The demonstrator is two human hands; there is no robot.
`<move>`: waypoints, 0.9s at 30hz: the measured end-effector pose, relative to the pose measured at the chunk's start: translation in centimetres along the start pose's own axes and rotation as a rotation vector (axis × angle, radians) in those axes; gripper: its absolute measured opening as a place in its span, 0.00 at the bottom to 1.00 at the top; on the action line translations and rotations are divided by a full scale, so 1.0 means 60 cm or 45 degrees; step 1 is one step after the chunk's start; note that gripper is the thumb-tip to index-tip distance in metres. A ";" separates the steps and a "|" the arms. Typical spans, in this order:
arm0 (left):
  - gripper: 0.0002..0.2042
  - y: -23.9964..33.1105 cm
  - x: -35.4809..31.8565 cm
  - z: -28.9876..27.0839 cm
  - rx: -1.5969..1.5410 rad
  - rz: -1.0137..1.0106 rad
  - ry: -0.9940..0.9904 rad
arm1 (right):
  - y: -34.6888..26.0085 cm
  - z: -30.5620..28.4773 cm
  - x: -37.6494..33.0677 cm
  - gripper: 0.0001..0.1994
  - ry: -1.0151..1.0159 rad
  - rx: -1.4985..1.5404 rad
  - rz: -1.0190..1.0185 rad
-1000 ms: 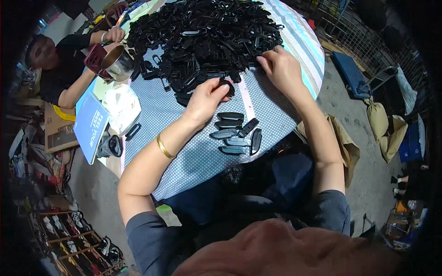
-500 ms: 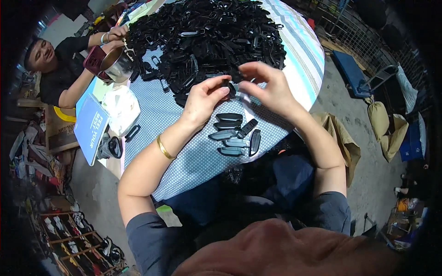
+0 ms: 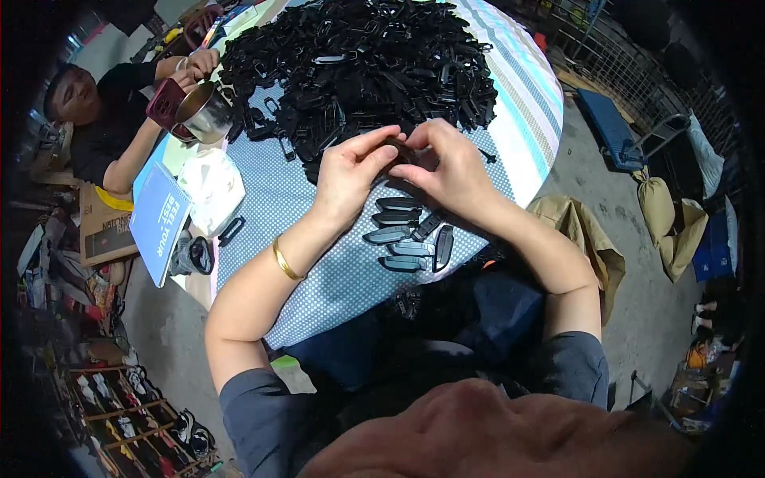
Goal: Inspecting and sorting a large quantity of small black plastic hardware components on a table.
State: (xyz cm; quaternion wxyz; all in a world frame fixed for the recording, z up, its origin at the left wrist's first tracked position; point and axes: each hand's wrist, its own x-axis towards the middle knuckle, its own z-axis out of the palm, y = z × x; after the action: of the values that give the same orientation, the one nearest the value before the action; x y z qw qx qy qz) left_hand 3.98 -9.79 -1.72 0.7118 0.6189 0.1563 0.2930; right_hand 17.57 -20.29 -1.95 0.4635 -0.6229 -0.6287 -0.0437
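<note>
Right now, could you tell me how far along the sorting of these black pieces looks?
Early on. Done: a small set of black pieces lies in rows near the table edge. In hand: the left hand and right hand pinch one piece together. Left: the big pile beyond them.

Cloth [image 3: 319, 279]: blue-white fine check; far edge carries pale blue, white and green stripes.
Pile [image 3: 358, 64]: black plastic parts, glossy.
Piece [image 3: 402, 151] between left hand [image 3: 351, 171] and right hand [image 3: 454, 171]: black.
Row [image 3: 406, 235] of finished pieces: dark grey-black, sheen on top.
Bangle [image 3: 284, 261]: gold.
Sleeves [image 3: 263, 414]: dark grey-blue.
Bowl [image 3: 205, 111]: silver metal.
Book [image 3: 159, 219]: blue, white lettering.
Bag [image 3: 213, 185]: translucent white.
Floor [image 3: 637, 303]: grey.
</note>
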 end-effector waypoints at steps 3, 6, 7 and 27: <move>0.13 0.007 0.000 -0.009 0.165 0.081 -0.048 | 0.005 -0.009 0.004 0.17 -0.242 0.220 0.210; 0.12 0.015 0.002 -0.012 0.166 0.078 -0.153 | 0.005 -0.012 0.000 0.15 -0.377 0.318 0.294; 0.12 0.017 0.002 -0.015 0.225 0.058 -0.170 | 0.004 -0.010 -0.001 0.14 -0.354 0.283 0.244; 0.12 0.017 0.028 -0.017 1.632 0.913 -0.085 | 0.088 -0.035 0.015 0.09 -0.156 -0.846 0.132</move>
State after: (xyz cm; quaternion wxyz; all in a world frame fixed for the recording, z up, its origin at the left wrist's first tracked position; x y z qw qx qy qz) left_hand 4.47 -7.86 -0.71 0.0753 0.9353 0.0632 0.3400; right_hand 23.21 -19.81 -2.94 0.1982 -0.7724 -0.5744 -0.1850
